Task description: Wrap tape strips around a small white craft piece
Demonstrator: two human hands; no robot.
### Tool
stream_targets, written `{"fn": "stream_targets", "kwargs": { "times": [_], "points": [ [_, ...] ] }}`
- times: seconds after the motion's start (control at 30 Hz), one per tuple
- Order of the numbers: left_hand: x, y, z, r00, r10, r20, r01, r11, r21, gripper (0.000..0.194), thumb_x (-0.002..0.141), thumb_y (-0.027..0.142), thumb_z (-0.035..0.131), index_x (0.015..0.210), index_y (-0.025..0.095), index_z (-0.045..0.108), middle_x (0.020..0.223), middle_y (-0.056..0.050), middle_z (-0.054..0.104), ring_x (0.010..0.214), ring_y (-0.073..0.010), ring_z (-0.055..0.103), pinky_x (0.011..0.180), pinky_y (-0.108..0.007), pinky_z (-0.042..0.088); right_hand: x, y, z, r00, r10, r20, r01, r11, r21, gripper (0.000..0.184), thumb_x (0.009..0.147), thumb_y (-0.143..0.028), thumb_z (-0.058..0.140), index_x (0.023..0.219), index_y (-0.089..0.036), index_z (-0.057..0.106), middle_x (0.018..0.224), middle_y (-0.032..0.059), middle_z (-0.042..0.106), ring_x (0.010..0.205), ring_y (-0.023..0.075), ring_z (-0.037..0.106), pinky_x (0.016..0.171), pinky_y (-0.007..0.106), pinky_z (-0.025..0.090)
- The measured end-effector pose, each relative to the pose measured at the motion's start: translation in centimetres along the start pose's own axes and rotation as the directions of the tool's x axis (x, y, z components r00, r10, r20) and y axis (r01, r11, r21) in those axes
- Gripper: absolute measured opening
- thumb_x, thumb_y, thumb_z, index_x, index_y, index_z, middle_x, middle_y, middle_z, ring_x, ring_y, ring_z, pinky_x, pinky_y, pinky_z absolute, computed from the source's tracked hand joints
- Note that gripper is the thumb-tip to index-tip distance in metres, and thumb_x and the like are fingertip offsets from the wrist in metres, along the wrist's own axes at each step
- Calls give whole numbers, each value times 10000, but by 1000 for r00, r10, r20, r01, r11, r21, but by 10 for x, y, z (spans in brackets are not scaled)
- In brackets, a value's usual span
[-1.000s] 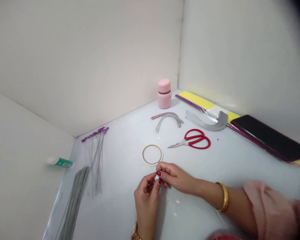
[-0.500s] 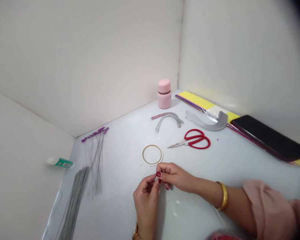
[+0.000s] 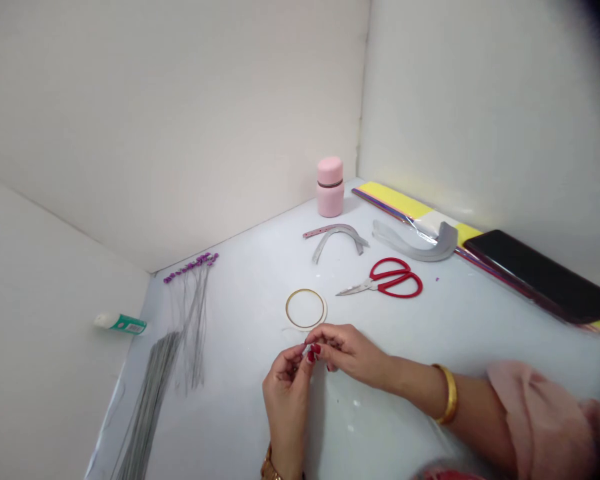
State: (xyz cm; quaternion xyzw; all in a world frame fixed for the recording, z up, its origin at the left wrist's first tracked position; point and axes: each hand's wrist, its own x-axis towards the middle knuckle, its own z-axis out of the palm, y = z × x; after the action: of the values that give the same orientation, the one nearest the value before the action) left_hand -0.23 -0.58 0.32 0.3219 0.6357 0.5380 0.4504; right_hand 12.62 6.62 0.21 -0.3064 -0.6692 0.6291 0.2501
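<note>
My left hand [image 3: 289, 387] and my right hand [image 3: 347, 350] meet fingertip to fingertip above the table. Both are closed in a pinch around a tiny pale piece [image 3: 308, 349], mostly covered by the fingers and too small to name. Just beyond the fingertips lies a ring-shaped roll of narrow tape [image 3: 324, 313], flat on the table. Red-handled scissors [image 3: 380, 283] rest behind my right hand, blades pointing left. Over to the left, several thin wires tipped with small purple pieces [image 3: 190, 268] lie in a row, apart from both hands.
A bundle of grey wires [image 3: 153, 393] and a green-and-white tube [image 3: 125, 324] lie at the left edge. Toward the back are a pink flask [image 3: 330, 190], curled strips [image 3: 337, 231], a curved clear-grey strip [image 3: 425, 252] and a dark phone [image 3: 535, 273] on yellow packets [image 3: 395, 199].
Both hands have shifted slightly left, still pinched together. The right fingers have moved closer over the left fingertips. The things on the table have stayed put.
</note>
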Motion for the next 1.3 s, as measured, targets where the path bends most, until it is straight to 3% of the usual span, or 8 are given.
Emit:
{"fn": "stream_targets", "kwargs": {
  "times": [0.27,0.43,0.63,0.9,1.1,1.3],
  "points": [
    [0,0,1,999,34,8,-34,999,13,148,687,269,657,783,158,672,736,-45,689,700,-157,608,661,-247,464,-1,-1,-5,984,-178,4,171,941,-291,175,836,-238,432,775,-180,586,700,19,533,635,134,462,609,247,345],
    [0,-3,-1,998,67,21,-67,997,37,131,717,258,626,794,158,664,770,-60,687,742,-180,615,701,-274,467,-1,2,-5,982,-188,14,182,922,-341,179,851,-229,389,785,-189,550,679,12,517,606,131,444,581,242,336],
    [3,-5,-4,993,116,39,-119,990,81,113,751,255,593,784,158,640,751,-59,676,728,-186,614,679,-275,468,1,0,-2,987,-159,-28,144,943,-299,109,837,-263,458,870,-186,528,661,-13,520,548,105,447,532,213,353],
    [2,-1,-2,970,245,7,-243,959,147,111,753,234,576,697,158,635,657,-45,659,626,-174,595,597,-263,465,8,3,0,993,-109,-45,99,978,-185,181,836,-304,463,745,-168,540,581,-19,489,508,106,460,494,216,372],
    [-2,-2,-5,930,366,-38,-353,917,184,93,758,227,563,720,198,643,800,-72,675,766,-207,615,703,-305,476,9,7,1,997,-45,-67,41,997,-61,280,849,-422,422,744,-171,487,615,-21,496,480,91,474,476,212,389],
    [-5,-3,-6,893,450,2,-437,866,243,120,760,227,565,744,237,683,888,-83,681,840,-229,602,760,-326,459,3,4,0,1000,-28,-3,28,999,22,324,822,-473,453,732,-163,485,606,-19,522,459,80,468,464,204,376]
  ]
}}
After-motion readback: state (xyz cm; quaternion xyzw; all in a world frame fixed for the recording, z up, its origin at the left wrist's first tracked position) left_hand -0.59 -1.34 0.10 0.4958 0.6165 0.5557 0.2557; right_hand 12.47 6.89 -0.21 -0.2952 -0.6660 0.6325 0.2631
